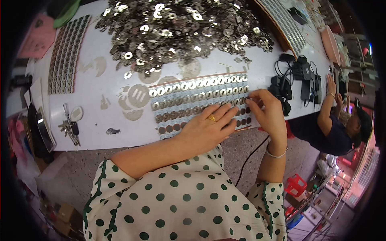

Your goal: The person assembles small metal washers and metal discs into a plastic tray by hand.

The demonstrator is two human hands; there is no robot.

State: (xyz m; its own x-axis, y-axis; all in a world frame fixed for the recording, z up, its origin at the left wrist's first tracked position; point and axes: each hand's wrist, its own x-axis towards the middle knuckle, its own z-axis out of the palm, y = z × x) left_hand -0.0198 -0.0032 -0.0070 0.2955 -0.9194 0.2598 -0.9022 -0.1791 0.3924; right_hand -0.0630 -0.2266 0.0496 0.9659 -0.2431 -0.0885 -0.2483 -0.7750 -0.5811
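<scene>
A rectangular board (177,109) lies at the table's near edge, with rows of round holes. Shiny ring-shaped metal pieces (192,85) sit in its far rows; the nearest row shows dark round spots. Across the near part of the board my left hand (211,124) rests flat, a gold ring on one finger, its fingers stretched out and covering some holes. My right hand (267,110) is at the board's right edge, thumb and forefinger pinched together by the end of a middle row. Whatever small dark piece is between those fingertips is too small to make out.
A large heap of loose metal rings (181,30) spreads behind the board. Filled boards lie at the far left (68,56) and far right (283,24). Black cables and adapters (295,74) crowd the right; keys (71,127) and a phone (45,126) lie left. Another person (327,120) works at the right.
</scene>
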